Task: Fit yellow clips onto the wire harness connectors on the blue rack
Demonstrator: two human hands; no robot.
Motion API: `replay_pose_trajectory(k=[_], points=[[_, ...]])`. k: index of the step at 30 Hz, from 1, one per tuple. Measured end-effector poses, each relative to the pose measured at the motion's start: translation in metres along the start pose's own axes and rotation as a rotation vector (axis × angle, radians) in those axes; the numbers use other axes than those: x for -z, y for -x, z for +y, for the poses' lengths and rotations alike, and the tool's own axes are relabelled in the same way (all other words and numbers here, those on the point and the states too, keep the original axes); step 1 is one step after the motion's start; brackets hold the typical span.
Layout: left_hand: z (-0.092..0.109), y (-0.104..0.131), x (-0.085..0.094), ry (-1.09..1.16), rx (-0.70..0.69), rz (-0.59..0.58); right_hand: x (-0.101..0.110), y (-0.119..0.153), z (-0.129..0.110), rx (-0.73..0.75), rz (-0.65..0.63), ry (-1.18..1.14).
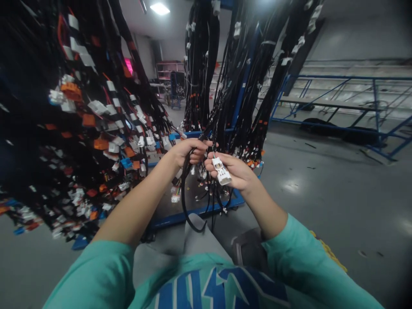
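My left hand (192, 151) is closed around a black wrapped cable (184, 189) of a wire harness, which loops down towards my knees. Close beside it, my right hand (234, 170) has its fingers curled at a white plastic connector (222, 171) with small slots in its face. The connector lies across the fingers, tilted down to the right, and thin wires run up from it. Behind both hands hang black harness bundles (199, 86), with loose wire ends and small connectors below them.
A dense mass of hanging harnesses with white, orange and blue connectors (103, 143) fills the left side. The blue rack base (196, 213) lies low in front of me. A blue frame bench (331, 103) stands at the right over grey floor (309, 193).
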State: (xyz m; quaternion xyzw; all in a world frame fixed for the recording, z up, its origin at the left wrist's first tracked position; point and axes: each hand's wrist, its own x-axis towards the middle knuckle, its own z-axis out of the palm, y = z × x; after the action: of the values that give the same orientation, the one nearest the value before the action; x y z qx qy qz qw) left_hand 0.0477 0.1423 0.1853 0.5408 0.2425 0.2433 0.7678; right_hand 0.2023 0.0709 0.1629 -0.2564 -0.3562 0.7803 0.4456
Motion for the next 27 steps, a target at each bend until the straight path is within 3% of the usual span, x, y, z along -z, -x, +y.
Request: replay_pose_trajectory(k=[8, 14, 17, 19, 21, 24, 26, 27], points=[[0.001, 0.004, -0.015, 0.003, 0.017, 0.035, 0.001, 0.002, 0.001, -0.003, -0.004, 0.04], [-0.004, 0.006, -0.028, -0.05, -0.034, 0.07, 0.026, 0.003, 0.01, 0.213, -0.014, 0.426], [-0.018, -0.002, -0.042, -0.207, -0.114, 0.209, 0.048, -0.001, 0.0, 0.429, 0.159, 0.655], [-0.029, -0.011, -0.056, -0.415, -0.213, 0.321, 0.059, -0.004, -0.014, 0.559, 0.28, 0.664], [-0.039, -0.02, -0.069, -0.671, -0.325, 0.386, 0.065, -0.007, -0.028, 0.611, 0.29, 0.602], [-0.049, -0.032, -0.078, -0.962, -0.42, 0.273, 0.068, -0.006, -0.045, 0.615, 0.265, 0.535], [-0.052, -0.041, -0.071, -1.031, -0.406, 0.141, 0.073, 0.0, -0.053, 0.607, 0.297, 0.497], [-0.053, -0.048, -0.063, -1.022, -0.383, 0.129, 0.075, 0.005, -0.056, 0.597, 0.304, 0.476]])
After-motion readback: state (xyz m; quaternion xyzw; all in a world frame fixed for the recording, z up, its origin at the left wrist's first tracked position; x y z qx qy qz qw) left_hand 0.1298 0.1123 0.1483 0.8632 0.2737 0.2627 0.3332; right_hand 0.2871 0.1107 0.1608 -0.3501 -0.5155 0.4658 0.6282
